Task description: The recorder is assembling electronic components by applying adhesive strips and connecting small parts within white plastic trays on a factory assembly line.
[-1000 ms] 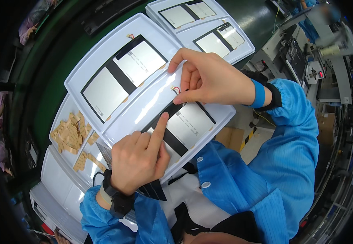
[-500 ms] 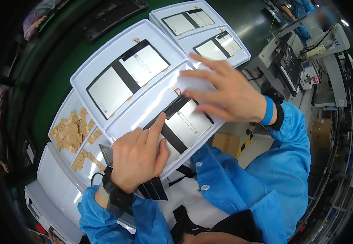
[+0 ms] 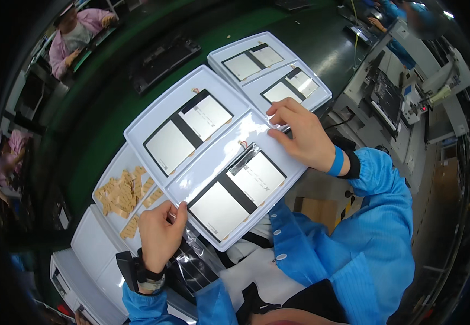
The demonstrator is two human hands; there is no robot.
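Note:
A white two-compartment tray (image 3: 208, 169) lies tilted before me. Its near compartment holds a flat silver-and-black battery pack (image 3: 220, 210) with a short red lead at its top edge; a similar battery pack (image 3: 169, 147) lies in the far compartment. My left hand (image 3: 162, 234) is closed on the tray's left edge, thumb and fingers pinched near the pack's left corner. At the tray's right end, my right hand (image 3: 306, 138) has its thumb and curled fingers on the rim. Part of its grip is hidden.
Another white tray (image 3: 234, 80) with two battery packs stands behind at the right. Tan paper pieces (image 3: 121, 196) are heaped in a tray at the left. A dark laptop-like part (image 3: 164, 62) lies on the green bench. A machine (image 3: 403, 108) stands right; co-workers sit far left.
My left hand has left the near battery pack for the tray's left edge. My right hand has come from above the pack to the tray's right rim. The view has shifted.

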